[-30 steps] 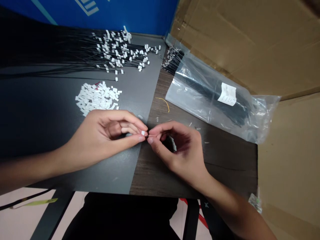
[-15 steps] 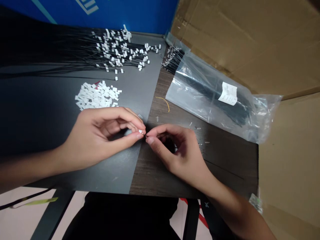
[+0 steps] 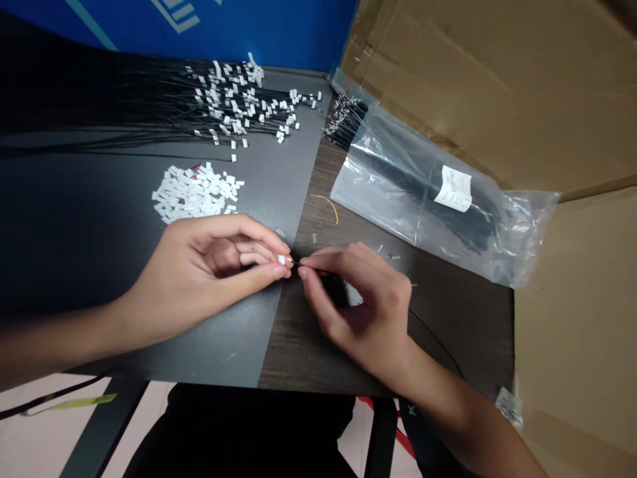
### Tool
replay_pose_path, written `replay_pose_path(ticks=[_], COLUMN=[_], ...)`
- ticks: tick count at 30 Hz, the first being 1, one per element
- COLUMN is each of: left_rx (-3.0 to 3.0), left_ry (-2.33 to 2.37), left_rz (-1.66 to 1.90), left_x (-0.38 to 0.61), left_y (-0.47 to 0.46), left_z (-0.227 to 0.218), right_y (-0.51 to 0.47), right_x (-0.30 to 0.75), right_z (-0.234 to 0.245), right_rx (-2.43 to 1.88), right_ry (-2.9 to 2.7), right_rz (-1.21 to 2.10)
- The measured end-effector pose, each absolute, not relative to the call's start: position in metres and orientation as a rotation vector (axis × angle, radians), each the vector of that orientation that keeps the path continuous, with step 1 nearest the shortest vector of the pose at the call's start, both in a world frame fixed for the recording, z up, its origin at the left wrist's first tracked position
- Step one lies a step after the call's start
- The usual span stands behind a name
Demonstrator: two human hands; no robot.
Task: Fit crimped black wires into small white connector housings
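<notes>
- View: head camera, looking down on a work surface.
- Left hand [image 3: 199, 279]: curled, with thumb and forefinger pinched on a small white plastic connector [image 3: 282, 259] — held just off the dark mat, fingertips almost meeting the other hand's.
- Right hand [image 3: 363, 312]: closed to a pinch, thumb and forefinger gripping the end of a thin black wire [image 3: 438, 345] at the connector's mouth; the wire runs back under the palm and trails across the table. Whether its tip is seated cannot be told at this size.
- Done, as far as shown: a spread of black wires with white connectors [image 3: 233, 109] on their ends, lying at the far side of the dark mat [image 3: 99, 265], tips fanned toward the far edge.
- Left to do, as far as shown: a heap of loose white connectors [image 3: 194, 194] on the mat near the left hand; a clear plastic bag [image 3: 398, 192] holding a thick bundle of black wires, with bare metal-tipped ends [image 3: 346, 116] poking from its mouth and a white paper label [image 3: 452, 189] on its face.
- Strays: one yellow wire [image 3: 326, 206] and a few tiny pale bits [image 3: 314, 238] on the wood-grain table [image 3: 288, 352].
- Surrounds: brown cardboard sheets [image 3: 497, 79] at right, a blue panel [image 3: 223, 26] beyond the table.
</notes>
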State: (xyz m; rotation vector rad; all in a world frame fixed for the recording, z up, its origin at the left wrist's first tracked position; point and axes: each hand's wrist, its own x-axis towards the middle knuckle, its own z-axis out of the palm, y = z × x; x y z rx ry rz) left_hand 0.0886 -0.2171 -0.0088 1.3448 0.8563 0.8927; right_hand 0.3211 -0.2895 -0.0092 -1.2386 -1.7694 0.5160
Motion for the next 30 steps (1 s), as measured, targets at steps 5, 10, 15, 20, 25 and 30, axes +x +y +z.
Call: replay_pose_path(ticks=[5,10,15,20,25,30], left_rx=[1.298,1.367,1.353,1.354,1.371,1.382], left_ry=[0.927,0.991,0.985,0.919,0.893,0.930], left_rz=[0.830,0.816,0.841,0.893,0.877,0.850], left_x=[0.089,0.089,0.089,0.092,0.090,0.088], left_y=[-0.215,-0.214,-0.217,-0.222,-0.221,-0.217], left_z=[-0.006,-0.003,-0.006,-0.013,-0.012,-0.009], right_y=[-0.290,-0.290,-0.293,-0.293,-0.292,-0.294], right_x=[0.323,0.324,0.319,0.314,0.316,0.319], right_z=[-0.017,-0.020,-0.012,-0.003,-0.004,-0.008], right_rx=[-1.187,-1.173,-1.220,-1.308,-1.316,-1.274], right_ry=[-1.964,-2.028,-1.893,-1.625,-1.674,-1.834], right_rz=[0.166,0.026,0.361,0.758,0.687,0.481])
